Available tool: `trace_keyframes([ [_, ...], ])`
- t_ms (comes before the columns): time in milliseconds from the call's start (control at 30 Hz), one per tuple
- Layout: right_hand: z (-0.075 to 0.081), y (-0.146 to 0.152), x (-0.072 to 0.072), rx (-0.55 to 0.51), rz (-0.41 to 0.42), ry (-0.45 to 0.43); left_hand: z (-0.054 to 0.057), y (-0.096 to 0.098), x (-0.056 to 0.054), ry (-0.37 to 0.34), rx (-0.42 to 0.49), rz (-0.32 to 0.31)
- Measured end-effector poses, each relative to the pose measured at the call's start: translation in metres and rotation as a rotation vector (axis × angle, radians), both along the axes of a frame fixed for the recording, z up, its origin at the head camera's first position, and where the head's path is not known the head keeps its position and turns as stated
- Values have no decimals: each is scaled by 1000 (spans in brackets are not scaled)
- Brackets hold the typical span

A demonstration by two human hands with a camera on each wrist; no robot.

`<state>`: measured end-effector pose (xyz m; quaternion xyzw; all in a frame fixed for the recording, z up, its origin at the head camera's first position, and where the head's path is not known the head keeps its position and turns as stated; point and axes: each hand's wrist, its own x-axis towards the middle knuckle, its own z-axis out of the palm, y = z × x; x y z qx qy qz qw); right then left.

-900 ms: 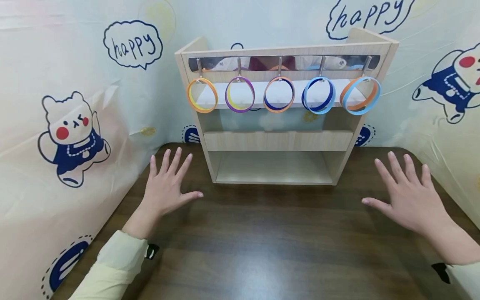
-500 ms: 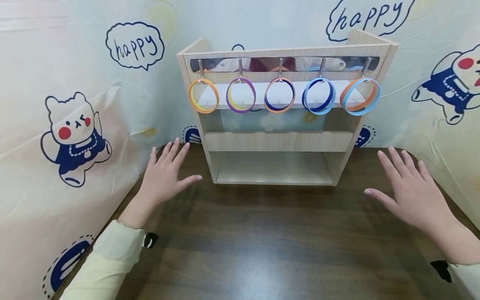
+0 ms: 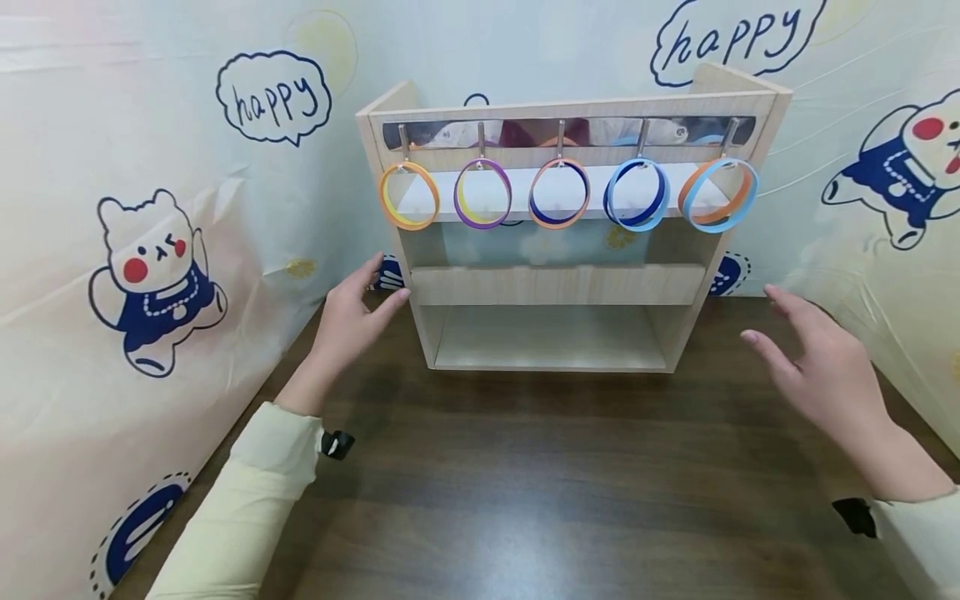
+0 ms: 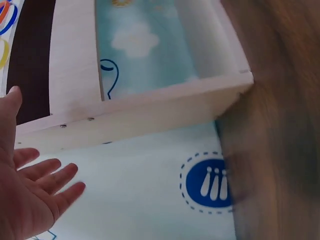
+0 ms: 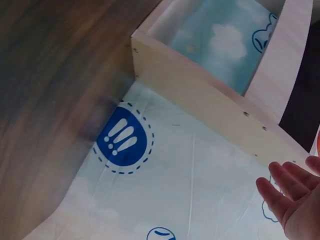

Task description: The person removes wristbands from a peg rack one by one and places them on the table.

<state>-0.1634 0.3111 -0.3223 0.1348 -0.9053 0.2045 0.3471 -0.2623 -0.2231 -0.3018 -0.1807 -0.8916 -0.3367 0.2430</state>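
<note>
A light wooden rack (image 3: 558, 286) stands at the back of the table, with a row of hooks near its top. Coloured rings hang from the hooks: an orange-yellow ring (image 3: 409, 225) at far left, a purple-yellow ring (image 3: 482, 225), an orange-and-dark-blue ring (image 3: 553, 223), a blue ring (image 3: 636, 225), and a light-blue-and-orange pair (image 3: 748, 196) at far right. My left hand (image 3: 347, 329) is raised just left of the rack, thumb apart from the fingers, holding nothing. Farther off on the right side, my right hand (image 3: 832, 375) hovers with bent, relaxed fingers and an empty palm.
The dark wooden table (image 3: 525, 467) spreads in front of the rack. A printed cloth (image 3: 285, 208) encloses the sides and back. The rack has a white upper shelf (image 3: 450, 187) behind the rings and an open lower compartment (image 3: 551, 333).
My left hand has moved up and toward the rack's left side. The right hand has turned, its spread fingers drawing together, and risen slightly. The rings and rack stay put.
</note>
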Motion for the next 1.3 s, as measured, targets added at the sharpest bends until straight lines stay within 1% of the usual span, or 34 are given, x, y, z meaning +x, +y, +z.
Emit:
trace_keyframes([
  [67, 2, -2, -2, -55, 18, 31, 1, 4, -7, 8, 104, -29],
  [133, 4, -4, -3, -104, 27, 50, 1, 9, -13, 0, 204, -49],
  [267, 10, -12, -5, -203, 57, 89, 1, 16, -22, -41, 388, -57],
  [367, 14, -17, -6, -295, 83, 101, 4, 22, -27, -64, 492, -68],
  [467, 19, -20, -7, -401, 92, 79, 10, 31, -25, -64, 561, -80],
  [533, 22, -22, -8, -456, 86, 65, 13, 37, -22, -51, 598, -88],
  [600, 26, -24, -10, -489, 82, 57, 15, 42, -20, -35, 627, -76],
  [733, 34, -30, -12, -517, 88, 63, 11, 48, -25, 18, 689, -61],
  [833, 39, -34, -14, -553, 99, 65, 7, 50, -30, 61, 731, -68],
  [1000, 48, -35, -18, -621, 99, 49, 2, 53, -32, 85, 781, -65],
  [1133, 55, -34, -21, -696, 108, 20, 1, 54, -32, 99, 784, -63],
  [1233, 58, -33, -24, -812, 180, 7, -1, 54, -31, 106, 777, -57],
  [1300, 59, -32, -27, -898, 258, 11, -2, 54, -31, 102, 779, -52],
])
